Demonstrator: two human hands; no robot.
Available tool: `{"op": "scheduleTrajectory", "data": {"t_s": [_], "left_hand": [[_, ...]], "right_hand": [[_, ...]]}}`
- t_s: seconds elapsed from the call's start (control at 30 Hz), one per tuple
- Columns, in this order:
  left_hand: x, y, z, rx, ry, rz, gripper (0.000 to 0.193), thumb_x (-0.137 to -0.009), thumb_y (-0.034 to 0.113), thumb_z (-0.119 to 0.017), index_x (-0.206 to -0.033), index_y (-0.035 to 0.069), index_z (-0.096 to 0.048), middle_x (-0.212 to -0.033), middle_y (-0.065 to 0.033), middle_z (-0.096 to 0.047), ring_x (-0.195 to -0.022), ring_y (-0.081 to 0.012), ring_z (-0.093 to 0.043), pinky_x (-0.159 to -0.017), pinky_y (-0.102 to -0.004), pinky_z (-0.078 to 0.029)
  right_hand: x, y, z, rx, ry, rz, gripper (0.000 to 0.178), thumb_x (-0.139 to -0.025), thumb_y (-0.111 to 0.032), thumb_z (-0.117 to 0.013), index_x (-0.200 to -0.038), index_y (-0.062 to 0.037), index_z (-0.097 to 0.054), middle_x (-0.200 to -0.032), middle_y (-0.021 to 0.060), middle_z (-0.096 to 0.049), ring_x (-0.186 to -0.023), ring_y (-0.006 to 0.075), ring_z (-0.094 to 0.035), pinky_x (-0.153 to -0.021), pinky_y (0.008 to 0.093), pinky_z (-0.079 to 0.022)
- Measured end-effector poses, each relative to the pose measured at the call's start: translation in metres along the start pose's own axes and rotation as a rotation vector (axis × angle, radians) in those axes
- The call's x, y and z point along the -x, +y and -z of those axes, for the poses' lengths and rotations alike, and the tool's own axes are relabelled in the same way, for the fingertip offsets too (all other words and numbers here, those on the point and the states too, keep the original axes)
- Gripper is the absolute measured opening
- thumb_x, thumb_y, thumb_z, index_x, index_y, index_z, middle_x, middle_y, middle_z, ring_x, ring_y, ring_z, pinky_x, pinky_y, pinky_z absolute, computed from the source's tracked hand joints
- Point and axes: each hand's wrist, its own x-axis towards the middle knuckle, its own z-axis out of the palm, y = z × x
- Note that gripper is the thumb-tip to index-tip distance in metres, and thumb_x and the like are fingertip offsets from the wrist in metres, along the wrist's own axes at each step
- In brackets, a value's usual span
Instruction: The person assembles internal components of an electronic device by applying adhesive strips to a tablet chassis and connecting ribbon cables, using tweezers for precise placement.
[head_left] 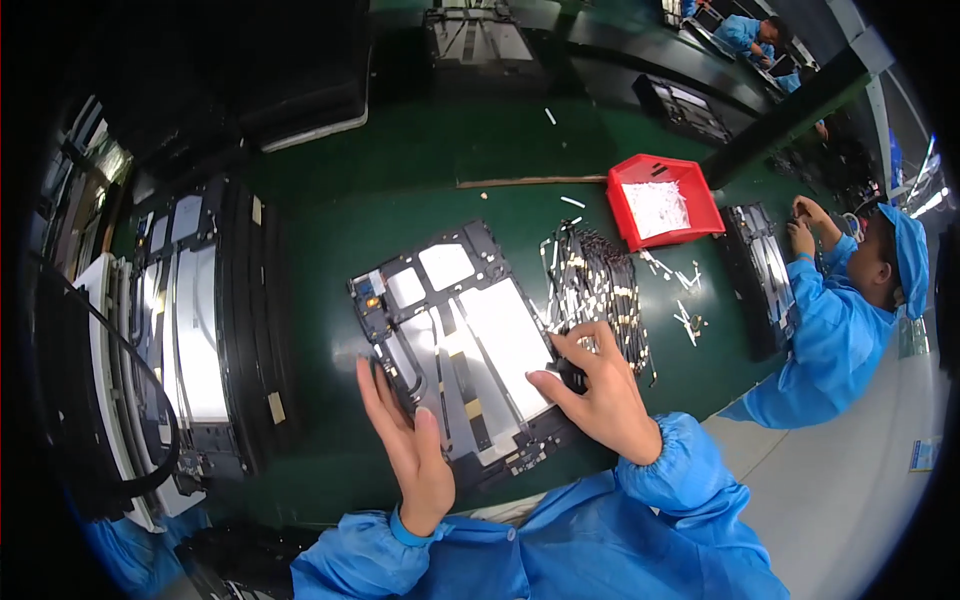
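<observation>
An opened tablet housing [510, 345] lies slightly turned on the green bench before me, its silver and white inner plates, black strips and small boards facing up. My left hand [415, 455] rests along its left edge, fingers stretched out and holding nothing. At the right edge, my right hand [607, 400] is curled, with thumb and forefinger bent toward each other over the rim. Something dark shows between those fingers, too small to make out. Just beyond that hand lies a heap of thin black cables [600, 290] with pale and gold-coloured tabs.
A red bin [667, 240] with white scraps stands beyond the cables; loose white strips [688, 325] lie near it. Stacked tablet housings [190, 330] fill the left side. At right, a co-worker in blue [835, 320] handles something beside another housing [762, 280]. A dark post [790, 115] rises behind.
</observation>
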Motion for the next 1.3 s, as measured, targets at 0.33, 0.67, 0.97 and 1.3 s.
{"op": "scheduleTrajectory", "data": {"t_s": [0.33,0.67,0.97,1.3], "left_hand": [[-0.058,0.055,-0.026,0.520,0.311,-0.152,0.085,-0.087,0.054,-0.045,-0.144,0.003,-0.011,-0.149,-0.0197,-0.014,-0.136,-0.0352,-0.020,-0.110,-0.0432,-0.012],[-0.137,-0.022,-0.032,-0.225,0.081,-0.329,0.051,-0.090,0.017,-0.048,-0.134,-0.003,-0.031,-0.140,-0.0226,-0.023,-0.129,-0.0359,-0.026,-0.105,-0.0449,-0.023],[-0.141,-0.020,-0.031,-0.303,0.046,-0.284,0.048,-0.088,0.010,-0.050,-0.132,-0.001,-0.034,-0.140,-0.0215,-0.024,-0.128,-0.0345,-0.029,-0.106,-0.0440,-0.023],[-0.142,-0.028,-0.036,-0.354,0.088,-0.287,0.038,-0.092,0.017,-0.046,-0.127,0.003,-0.044,-0.138,-0.0168,-0.030,-0.126,-0.0304,-0.033,-0.103,-0.0398,-0.028]], "right_hand": [[-0.046,-0.004,0.059,-0.863,-0.043,-0.302,0.050,-0.084,-0.012,-0.064,-0.131,-0.0022,-0.049,-0.082,-0.0043,-0.055,-0.074,0.0035,-0.046,-0.070,0.0188,-0.038],[-0.298,0.050,0.115,-1.006,0.185,-0.213,0.051,-0.081,-0.023,-0.068,-0.123,-0.0002,-0.052,-0.105,0.0069,-0.062,-0.087,0.0152,-0.061,-0.075,0.0266,-0.050],[-0.413,0.078,0.060,-0.843,0.222,-0.074,0.037,-0.081,-0.021,-0.067,-0.112,-0.0011,-0.062,-0.095,0.0069,-0.066,-0.084,0.0140,-0.062,-0.075,0.0248,-0.049],[-0.324,0.021,0.122,0.159,0.434,0.302,0.037,-0.081,-0.033,-0.064,-0.102,-0.0017,-0.066,-0.092,0.0166,-0.068,-0.083,0.0271,-0.065,-0.075,0.0318,-0.048]]}}
